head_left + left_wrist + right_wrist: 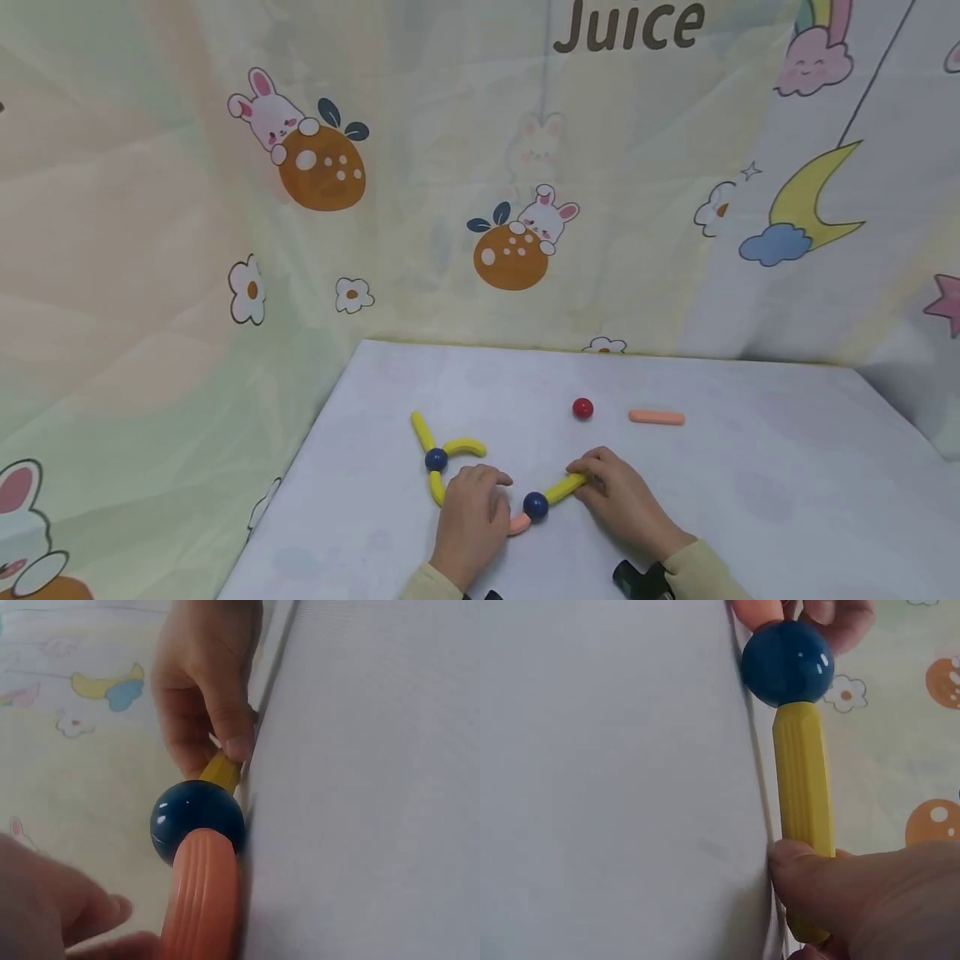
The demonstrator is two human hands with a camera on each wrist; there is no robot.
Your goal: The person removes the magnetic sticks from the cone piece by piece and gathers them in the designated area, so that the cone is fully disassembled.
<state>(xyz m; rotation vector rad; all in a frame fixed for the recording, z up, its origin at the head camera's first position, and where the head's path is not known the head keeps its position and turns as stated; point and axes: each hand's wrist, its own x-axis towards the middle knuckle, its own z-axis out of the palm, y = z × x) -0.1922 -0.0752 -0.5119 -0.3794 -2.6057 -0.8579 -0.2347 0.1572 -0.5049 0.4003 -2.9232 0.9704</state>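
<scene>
My right hand (626, 504) pinches the outer end of a straight yellow rod (802, 780) between thumb and fingers. The rod's other end joins a dark blue ball (536, 505). From the ball's opposite side runs a curved salmon-pink rod (204, 900), its far end hidden by my left hand (472, 521). That hand is over the pink rod, with index finger and thumb apart; whether a fingertip touches the rod is unclear. Left of it, another blue ball (436, 459) carries three yellow rods: one straight (422, 431), one curved (465, 447), one partly behind the left hand (437, 488).
Farther back on the white table (787, 467) lie a red ball (582, 408) and a straight pink rod (657, 417). A printed cloth (420, 167) hangs behind the table's back edge. A black wrist device (641, 579) sits at the right sleeve.
</scene>
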